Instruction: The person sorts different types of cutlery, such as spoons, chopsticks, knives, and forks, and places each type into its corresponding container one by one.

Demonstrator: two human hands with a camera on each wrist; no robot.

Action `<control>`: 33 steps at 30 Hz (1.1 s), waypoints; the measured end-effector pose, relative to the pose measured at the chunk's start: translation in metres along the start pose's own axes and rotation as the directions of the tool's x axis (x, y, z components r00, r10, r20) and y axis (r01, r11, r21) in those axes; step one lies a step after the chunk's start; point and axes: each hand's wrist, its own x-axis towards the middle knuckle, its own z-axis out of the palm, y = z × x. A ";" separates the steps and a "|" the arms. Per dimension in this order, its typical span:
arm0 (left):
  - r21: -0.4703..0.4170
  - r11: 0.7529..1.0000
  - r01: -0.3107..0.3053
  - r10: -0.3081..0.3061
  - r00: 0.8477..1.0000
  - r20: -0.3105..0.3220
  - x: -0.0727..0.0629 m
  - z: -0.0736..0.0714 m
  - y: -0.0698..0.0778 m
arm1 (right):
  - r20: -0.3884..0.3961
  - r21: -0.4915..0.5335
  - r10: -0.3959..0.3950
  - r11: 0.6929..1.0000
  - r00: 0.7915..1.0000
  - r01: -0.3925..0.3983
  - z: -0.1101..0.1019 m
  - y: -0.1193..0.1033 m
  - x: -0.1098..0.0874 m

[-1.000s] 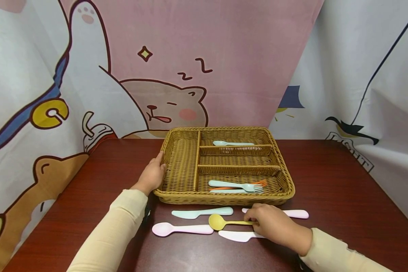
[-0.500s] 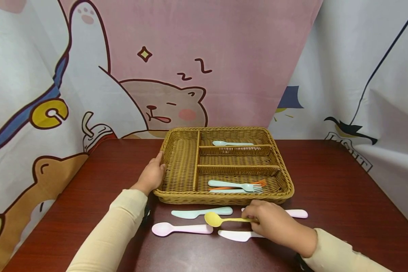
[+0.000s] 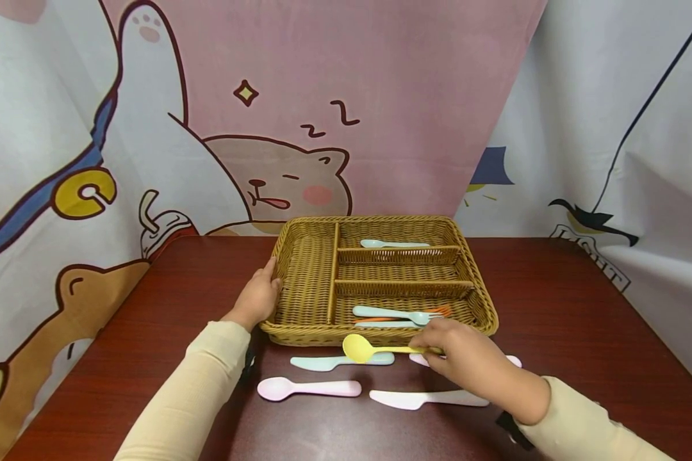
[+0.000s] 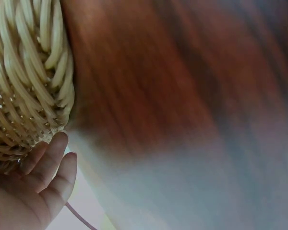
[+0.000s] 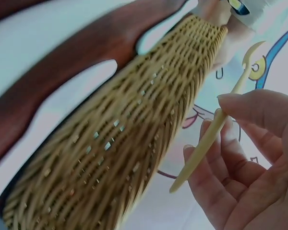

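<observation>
My right hand (image 3: 467,355) pinches a yellow spoon (image 3: 357,348) by its handle, between thumb and fingers. The spoon is raised in front of the near wall of the wicker basket (image 3: 300,334), its bowl pointing left. In the right wrist view the spoon (image 5: 209,139) appears edge-on beside the weave. My left hand (image 3: 256,298) holds the basket's left side, thumb over the rim; in the left wrist view its fingers (image 4: 50,158) lie against the outer wall. Under the yellow spoon lies a pale green knife (image 3: 320,363). A pink piece of cutlery (image 3: 420,360) is partly hidden behind my right hand.
A pink spoon (image 3: 308,388) and a pinkish-white knife (image 3: 400,400) lie nearest me on the table (image 3: 300,432). In the basket's front compartment are a pale green fork (image 3: 386,312), an orange utensil and another pale green utensil. A pale green spoon (image 3: 395,244) sits in the back compartment.
My right hand has lifted the yellow spoon off the table and moved it toward the basket, uncovering the pinkish-white knife's handle. My left hand has stayed on the basket.
</observation>
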 end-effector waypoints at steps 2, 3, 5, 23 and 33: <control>-0.001 1.000 0.000 0.000 1.000 0.001 0.000 0.000 0.000 | -0.022 -0.007 -0.001 1.000 1.000 0.001 -0.003 0.001 0.002; -0.001 1.000 0.001 -0.001 1.000 0.002 0.000 0.000 0.000 | -0.033 -0.015 -0.001 1.000 0.999 0.001 -0.005 0.001 0.003; -0.002 1.000 0.002 -0.002 1.000 0.002 -0.001 0.000 0.001 | -0.056 -0.035 0.004 0.999 0.998 -0.006 -0.008 0.002 0.005; -0.018 1.000 -0.007 0.007 1.000 -0.009 -0.002 -0.002 0.001 | -0.187 -0.101 0.093 0.989 0.978 -0.113 -0.038 0.033 0.040; -0.034 0.999 0.006 -0.006 1.000 0.003 -0.002 -0.002 0.003 | -0.169 -0.069 0.140 0.986 0.976 -0.154 -0.048 0.057 0.069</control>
